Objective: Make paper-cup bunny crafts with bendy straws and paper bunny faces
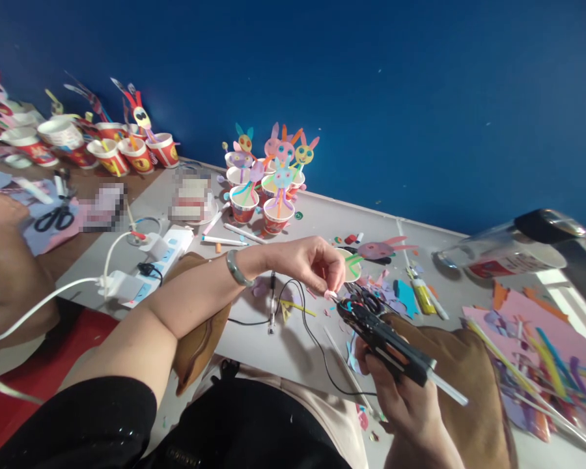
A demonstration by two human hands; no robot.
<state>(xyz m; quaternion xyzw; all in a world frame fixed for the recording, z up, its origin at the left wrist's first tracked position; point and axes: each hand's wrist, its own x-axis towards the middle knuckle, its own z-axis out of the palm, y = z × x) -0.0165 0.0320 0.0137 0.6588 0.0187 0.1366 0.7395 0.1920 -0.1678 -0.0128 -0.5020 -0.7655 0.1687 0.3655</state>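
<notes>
My right hand (403,391) is wrapped around the handle of a black hot glue gun (383,342). A clear glue stick (450,389) pokes out of the gun's back end. At the gun's nozzle, my left hand (317,260) pinches a small pale pink piece (331,295) between thumb and fingers; whether it touches the tip I cannot tell. Just behind lies a paper cup (348,266) with green strips and a mauve paper rabbit-like head (378,250) on it. Black-handled scissors (366,299) lie partly hidden beyond the gun.
Decorated cups (278,215) with paper figures stand by the blue wall. A white power strip (163,260) lies left, and a black cord (305,326) loops across the table. Paper scraps (532,332) and a clear jar (508,251) are right. Another person's arm (14,273) rests at left.
</notes>
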